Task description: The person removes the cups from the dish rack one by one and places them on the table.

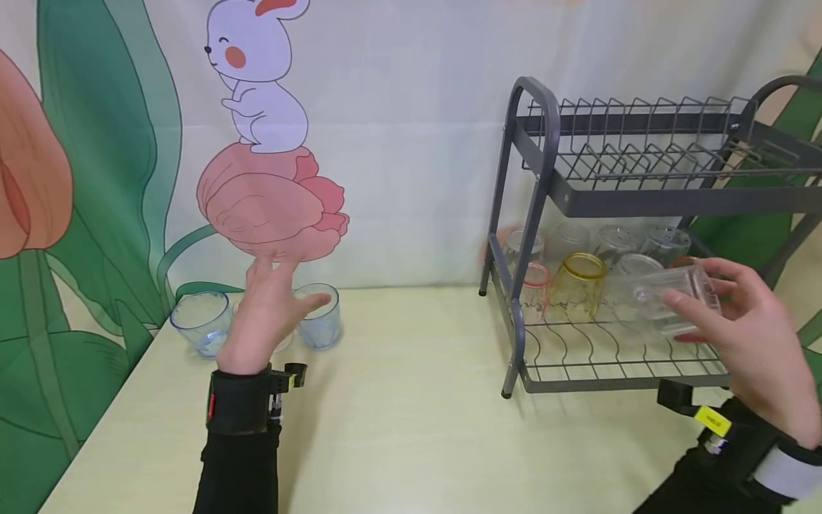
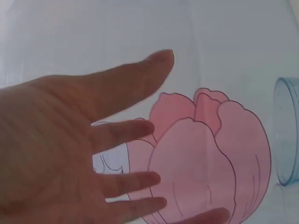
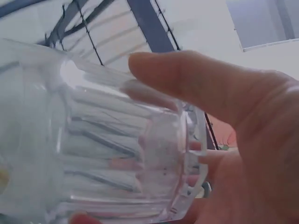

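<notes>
My right hand grips a clear ribbed glass tilted onto its side, at the lower shelf of the dish rack. In the right wrist view the thumb lies along the side of the glass, near its thick base, with other fingers partly hidden behind it. My left hand holds nothing, its fingers and thumb spread, between a bluish glass and a wider blue-rimmed glass. Another glass behind this hand is mostly hidden. The left wrist view shows the spread fingers and a blue rim at the right edge.
A grey two-tier dish rack stands at the right. Its lower shelf holds a yellow glass, a red-rimmed glass and several clear glasses. The upper tier overhangs them. A printed curtain hangs behind the pale table.
</notes>
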Demonstrator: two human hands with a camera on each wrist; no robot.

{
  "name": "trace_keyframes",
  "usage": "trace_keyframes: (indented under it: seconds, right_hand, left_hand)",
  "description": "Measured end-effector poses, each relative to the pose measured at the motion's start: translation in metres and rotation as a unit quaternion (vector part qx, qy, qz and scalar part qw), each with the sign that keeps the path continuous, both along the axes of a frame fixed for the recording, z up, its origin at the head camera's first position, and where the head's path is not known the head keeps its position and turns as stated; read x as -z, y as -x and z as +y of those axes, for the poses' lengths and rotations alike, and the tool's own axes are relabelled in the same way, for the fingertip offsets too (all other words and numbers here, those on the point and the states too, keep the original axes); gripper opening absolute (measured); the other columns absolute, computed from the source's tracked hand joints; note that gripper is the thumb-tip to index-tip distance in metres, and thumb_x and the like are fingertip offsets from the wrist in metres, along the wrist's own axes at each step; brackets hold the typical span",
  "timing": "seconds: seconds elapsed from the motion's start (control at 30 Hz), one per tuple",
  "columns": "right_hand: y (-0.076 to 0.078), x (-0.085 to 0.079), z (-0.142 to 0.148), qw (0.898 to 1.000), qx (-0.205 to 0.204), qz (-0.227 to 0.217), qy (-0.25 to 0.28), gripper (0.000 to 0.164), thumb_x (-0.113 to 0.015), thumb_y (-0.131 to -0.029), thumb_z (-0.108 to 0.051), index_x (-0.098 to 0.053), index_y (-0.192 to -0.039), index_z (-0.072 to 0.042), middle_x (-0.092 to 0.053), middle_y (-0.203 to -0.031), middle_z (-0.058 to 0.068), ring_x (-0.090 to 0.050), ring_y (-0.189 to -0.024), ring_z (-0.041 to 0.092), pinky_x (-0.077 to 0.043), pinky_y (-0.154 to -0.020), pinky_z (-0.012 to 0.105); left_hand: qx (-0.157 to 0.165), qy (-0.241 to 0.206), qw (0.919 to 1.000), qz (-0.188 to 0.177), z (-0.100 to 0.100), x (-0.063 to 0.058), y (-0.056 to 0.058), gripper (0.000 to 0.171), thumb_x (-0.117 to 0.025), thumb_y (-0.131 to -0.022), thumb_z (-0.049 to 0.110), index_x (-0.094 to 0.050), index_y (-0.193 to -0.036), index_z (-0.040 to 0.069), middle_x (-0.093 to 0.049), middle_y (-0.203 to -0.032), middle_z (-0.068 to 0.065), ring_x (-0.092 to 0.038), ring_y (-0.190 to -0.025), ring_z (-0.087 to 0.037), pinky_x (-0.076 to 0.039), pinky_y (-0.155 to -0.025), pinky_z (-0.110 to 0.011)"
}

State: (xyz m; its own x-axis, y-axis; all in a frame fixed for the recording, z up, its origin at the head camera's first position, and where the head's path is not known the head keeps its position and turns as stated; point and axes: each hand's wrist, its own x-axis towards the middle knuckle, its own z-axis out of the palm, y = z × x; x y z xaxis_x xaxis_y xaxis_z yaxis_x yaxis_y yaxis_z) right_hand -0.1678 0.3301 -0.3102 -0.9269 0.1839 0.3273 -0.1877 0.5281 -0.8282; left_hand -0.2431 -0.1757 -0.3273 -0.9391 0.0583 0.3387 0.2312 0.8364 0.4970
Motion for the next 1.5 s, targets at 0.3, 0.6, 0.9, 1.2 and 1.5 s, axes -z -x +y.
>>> trace_keyframes:
  seconds: [0.3, 0.6, 0.9, 1.2, 1.5]
  right_hand:
    - [-0.001, -0.003, -0.041, 0.969, -0.146, 0.018, 0.2, 0.048, -0.064, -0.094, -0.003, -0.042, -0.134, -0.015, -0.041, -0.126, 0.009, -0.056, -0.103, 0.016, -0.057, -0.067, 0.027]
    - [0.016, -0.015, -0.092, 0.956, -0.247, -0.031, 0.154, 0.043, -0.062, -0.097, -0.01, -0.035, -0.13, -0.015, -0.038, -0.131, 0.016, -0.051, -0.11, 0.028, -0.051, -0.086, 0.025]
    - [0.035, -0.016, -0.143, 0.928, -0.321, -0.06, 0.178, 0.041, -0.063, -0.094, -0.007, -0.034, -0.122, -0.013, -0.039, -0.131, 0.018, -0.052, -0.112, 0.035, -0.054, -0.087, 0.042]
    - [0.043, -0.011, -0.171, 0.922, -0.324, -0.034, 0.211, 0.05, -0.069, -0.089, -0.007, -0.033, -0.124, -0.011, -0.041, -0.135, 0.014, -0.053, -0.118, 0.032, -0.05, -0.09, 0.046]
    - [0.046, -0.008, -0.182, 0.904, -0.36, -0.025, 0.231, 0.044, -0.061, -0.092, -0.008, -0.033, -0.126, -0.011, -0.045, -0.128, 0.016, -0.057, -0.108, 0.031, -0.051, -0.089, 0.042]
  left_hand:
    - [0.105, 0.018, 0.994, 0.026, 0.017, 0.001, 0.005, 0.074, -0.08, -0.084, 0.023, -0.043, -0.147, 0.009, -0.021, -0.155, -0.018, -0.025, -0.138, -0.039, -0.04, -0.102, -0.057]
    - [0.189, 0.015, 0.9813, 0.032, 0.041, 0.004, 0.004, 0.073, -0.078, -0.085, 0.034, -0.044, -0.147, 0.014, -0.032, -0.151, -0.016, -0.043, -0.13, -0.034, -0.046, -0.098, -0.048]
    - [0.3, -0.058, 0.9505, 0.058, 0.059, 0.001, -0.002, 0.082, -0.081, -0.08, 0.039, -0.04, -0.15, 0.025, -0.037, -0.148, 0.005, -0.047, -0.124, -0.015, -0.049, -0.093, -0.037]
    - [0.344, -0.104, 0.9308, 0.066, 0.066, -0.009, -0.01, 0.099, -0.086, -0.075, 0.034, -0.028, -0.154, 0.03, -0.036, -0.149, 0.007, -0.039, -0.132, -0.013, -0.048, -0.096, -0.036]
    - [0.372, -0.151, 0.9135, 0.065, 0.065, -0.014, -0.015, 0.104, -0.089, -0.073, 0.02, -0.026, -0.155, 0.031, -0.042, -0.143, 0.003, -0.045, -0.129, -0.016, -0.05, -0.093, -0.038]
